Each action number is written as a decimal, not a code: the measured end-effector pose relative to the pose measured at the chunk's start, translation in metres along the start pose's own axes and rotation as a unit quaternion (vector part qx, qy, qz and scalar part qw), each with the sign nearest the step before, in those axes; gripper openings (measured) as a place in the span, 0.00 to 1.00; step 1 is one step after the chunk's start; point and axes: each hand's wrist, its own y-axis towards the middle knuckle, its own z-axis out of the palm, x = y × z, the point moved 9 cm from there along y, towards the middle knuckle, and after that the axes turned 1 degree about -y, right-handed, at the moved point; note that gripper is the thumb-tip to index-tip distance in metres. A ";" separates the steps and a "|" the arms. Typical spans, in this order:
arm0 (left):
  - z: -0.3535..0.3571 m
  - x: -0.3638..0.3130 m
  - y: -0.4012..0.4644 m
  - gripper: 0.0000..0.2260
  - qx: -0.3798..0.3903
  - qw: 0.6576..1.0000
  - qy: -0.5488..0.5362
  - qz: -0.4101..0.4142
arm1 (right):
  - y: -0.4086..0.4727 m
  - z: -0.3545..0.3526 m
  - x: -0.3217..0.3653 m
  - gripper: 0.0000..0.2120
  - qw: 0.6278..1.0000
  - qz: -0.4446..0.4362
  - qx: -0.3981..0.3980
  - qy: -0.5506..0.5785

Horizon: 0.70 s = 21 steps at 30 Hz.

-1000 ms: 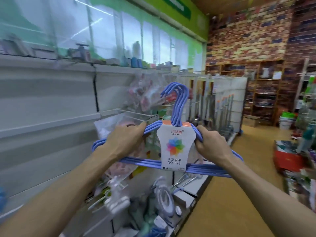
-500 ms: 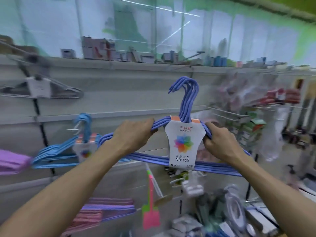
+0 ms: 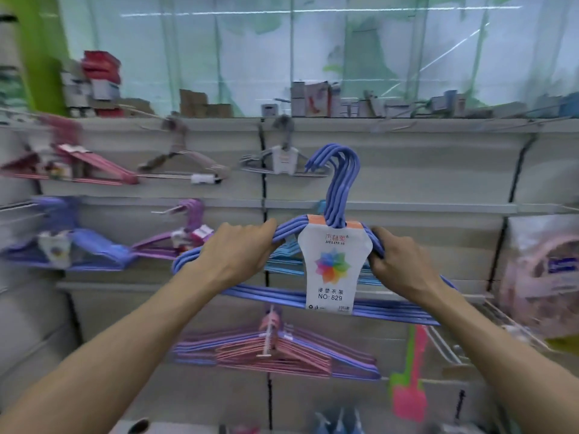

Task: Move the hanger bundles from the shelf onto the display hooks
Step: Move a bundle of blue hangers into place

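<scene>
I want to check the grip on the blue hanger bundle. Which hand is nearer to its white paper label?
The right hand. Its fingers grip the blue hanger bundle right against the edge of the white label. The left hand holds the other shoulder, a small gap away from the label.

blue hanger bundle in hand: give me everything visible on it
The blue hanger bundle is a stack of periwinkle coated-looking hangers bound by a white card sleeve with an orange top edge, a multicolour flower and "NO. 829". Its hooks rise together, curling left. It is held upright and roughly level in front of the display wall, the left hand and right hand each gripping a shoulder.
</scene>
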 end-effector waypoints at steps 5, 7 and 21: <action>-0.001 0.096 -0.075 0.15 0.011 0.999 0.018 -0.050 | 0.008 0.047 0.114 0.05 0.997 -0.056 0.008 0.045; 0.000 0.131 -0.103 0.15 0.021 0.997 0.039 -0.066 | 0.008 0.069 0.155 0.06 0.995 -0.077 0.020 0.060; 0.007 0.321 -0.239 0.17 0.060 0.976 0.115 -0.176 | 0.040 0.169 0.379 0.07 0.973 -0.187 0.078 0.114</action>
